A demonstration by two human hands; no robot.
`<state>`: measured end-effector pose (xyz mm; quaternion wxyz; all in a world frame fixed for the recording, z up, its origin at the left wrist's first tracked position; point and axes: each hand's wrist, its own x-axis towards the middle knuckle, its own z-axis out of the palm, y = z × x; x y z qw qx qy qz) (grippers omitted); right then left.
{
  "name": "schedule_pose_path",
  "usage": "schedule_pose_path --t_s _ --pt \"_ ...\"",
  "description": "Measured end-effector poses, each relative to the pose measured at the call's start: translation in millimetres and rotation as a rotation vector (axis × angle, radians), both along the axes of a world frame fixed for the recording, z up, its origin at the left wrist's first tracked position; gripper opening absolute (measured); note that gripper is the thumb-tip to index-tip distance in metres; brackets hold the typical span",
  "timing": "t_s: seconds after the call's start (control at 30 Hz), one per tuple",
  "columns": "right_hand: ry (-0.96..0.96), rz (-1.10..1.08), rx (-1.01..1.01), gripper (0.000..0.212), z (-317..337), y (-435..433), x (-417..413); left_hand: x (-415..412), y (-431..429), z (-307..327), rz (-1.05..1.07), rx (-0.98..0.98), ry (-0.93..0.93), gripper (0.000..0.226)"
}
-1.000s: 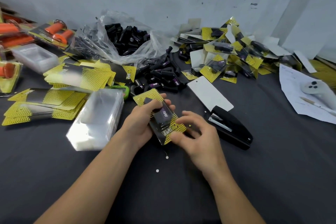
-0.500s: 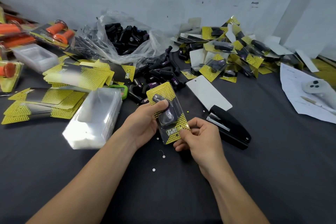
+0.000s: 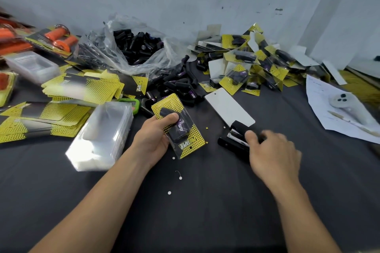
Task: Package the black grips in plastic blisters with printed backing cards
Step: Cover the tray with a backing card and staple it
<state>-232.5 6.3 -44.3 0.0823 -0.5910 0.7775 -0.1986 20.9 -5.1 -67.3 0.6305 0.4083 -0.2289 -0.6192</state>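
My left hand (image 3: 152, 137) grips a clear blister pack (image 3: 191, 141) with a yellow dotted backing card and a black grip inside; the thumb lies across the grip. My right hand (image 3: 275, 154), blurred, lies over a black stapler (image 3: 232, 139) to the right of the pack, thumb on its near side and fingers curved over its top. Loose black grips (image 3: 181, 84) lie behind the pack, and more fill an open plastic bag (image 3: 135, 47). A stack of empty blisters (image 3: 102, 135) sits at my left, with yellow backing cards (image 3: 82, 88) beyond it.
Finished packs (image 3: 246, 61) are heaped at the back right. A white card (image 3: 228, 107) lies behind the stapler. A paper sheet (image 3: 329, 121) with a white controller (image 3: 347, 107) lies far right. Orange grips in packs (image 3: 59, 39) are at the back left. Dark cloth covers the table.
My right hand has let go of the pack's lower edge and moved right onto the stapler. My left hand alone now holds the pack, shifted slightly left and turned.
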Motion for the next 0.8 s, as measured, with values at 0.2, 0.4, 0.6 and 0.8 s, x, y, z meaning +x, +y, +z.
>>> schedule_pose_path --t_s 0.2,0.4,0.6,0.8 --pt "-0.308 0.159 -0.150 0.029 -3 14 21 2 -4 0 0.061 -0.008 -0.055 0.015" --pt "-0.135 0.295 -0.005 0.036 -2 13 51 9 -5 2 0.124 -0.040 -0.050 0.022" --pt "-0.243 0.452 0.213 0.054 14 6 45 14 -5 7 0.154 -0.066 0.025 0.027" --pt "-0.256 0.574 0.170 0.076 6 19 56 17 -3 11 0.124 -0.179 0.079 0.031"
